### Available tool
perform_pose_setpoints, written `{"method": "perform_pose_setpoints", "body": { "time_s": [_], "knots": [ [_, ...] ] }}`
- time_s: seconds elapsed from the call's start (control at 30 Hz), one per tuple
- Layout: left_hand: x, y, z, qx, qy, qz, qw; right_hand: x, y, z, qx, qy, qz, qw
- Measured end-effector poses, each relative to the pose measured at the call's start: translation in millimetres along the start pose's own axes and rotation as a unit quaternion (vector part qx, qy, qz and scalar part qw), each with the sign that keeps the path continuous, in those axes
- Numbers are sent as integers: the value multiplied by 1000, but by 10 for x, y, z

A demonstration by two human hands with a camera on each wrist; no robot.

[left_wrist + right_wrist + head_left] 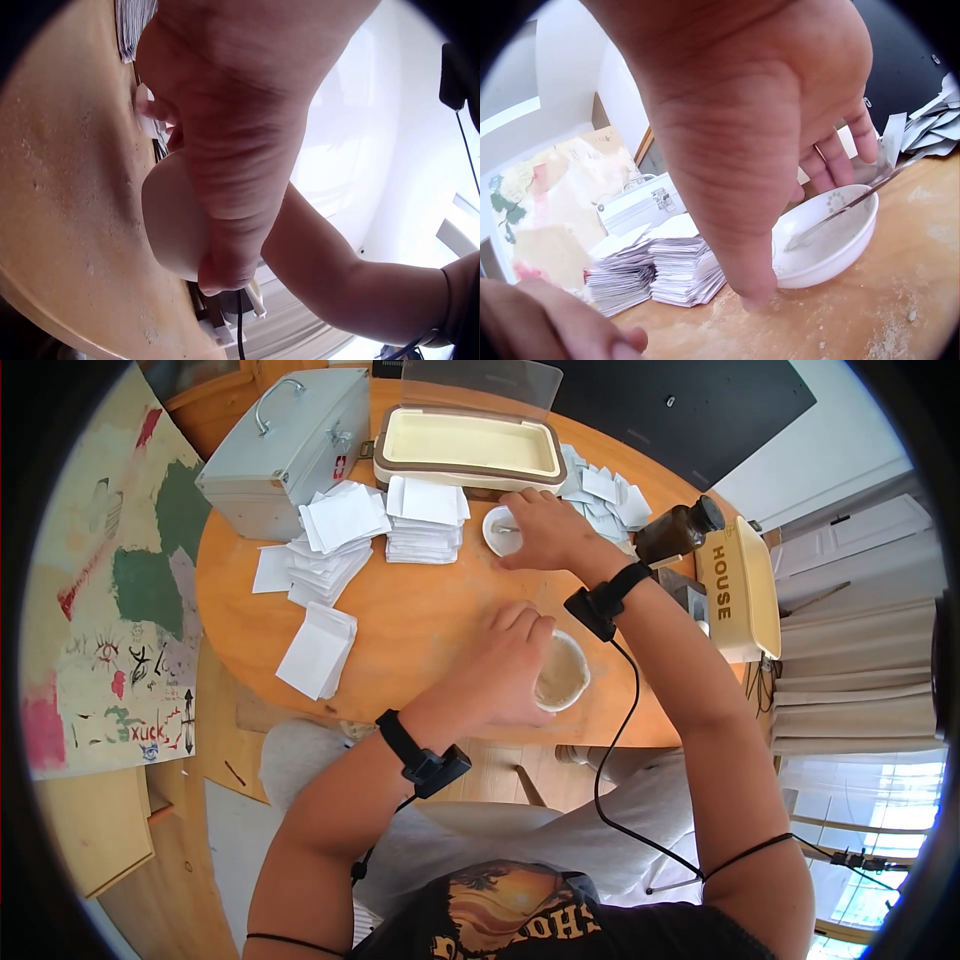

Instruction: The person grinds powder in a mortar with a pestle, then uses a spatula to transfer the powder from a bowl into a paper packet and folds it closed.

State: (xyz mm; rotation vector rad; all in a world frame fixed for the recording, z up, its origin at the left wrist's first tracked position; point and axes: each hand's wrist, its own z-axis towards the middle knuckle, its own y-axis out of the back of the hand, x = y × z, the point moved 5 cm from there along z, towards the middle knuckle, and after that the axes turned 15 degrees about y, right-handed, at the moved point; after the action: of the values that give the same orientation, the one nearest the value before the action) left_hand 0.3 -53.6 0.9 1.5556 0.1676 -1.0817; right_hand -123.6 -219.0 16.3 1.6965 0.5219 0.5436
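My left hand (510,660) grips a white cup (586,678) near the table's front edge, thumb and fingers on either side of its wall. Beige, paste-like stuff fills part of the cup. Its smooth outer wall shows in the left wrist view beneath my thumb. Farther forward, my right hand (555,532) holds a small white bowl (829,272), with the thumb at the near side and the fingers at the far side. A thin metal spoon (838,213) leans in the bowl, its handle over the rim. Part of the bowl is hidden behind the thumb.
Stacks of white paper packets (425,520) stand at the left, before a silver metal case (270,450). Behind is an open cream box (470,445) with a raised clear lid. Grey packets (605,495), a dark jar (672,535) and a yellow HOUSE box (745,590) lie right.
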Motion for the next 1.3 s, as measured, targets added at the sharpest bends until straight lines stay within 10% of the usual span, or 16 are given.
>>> {"method": "perform_pose_setpoints", "body": {
  "time_s": [0.8, 1.3],
  "knots": [
    [292, 539, -56, -69, 112, 95, 987, 400, -140, -2141, -186, -56, 87, 977],
    [509, 401, -4, -31, 153, 83, 984, 161, -317, -2298, -110, -88, 151, 978]
  ]
}}
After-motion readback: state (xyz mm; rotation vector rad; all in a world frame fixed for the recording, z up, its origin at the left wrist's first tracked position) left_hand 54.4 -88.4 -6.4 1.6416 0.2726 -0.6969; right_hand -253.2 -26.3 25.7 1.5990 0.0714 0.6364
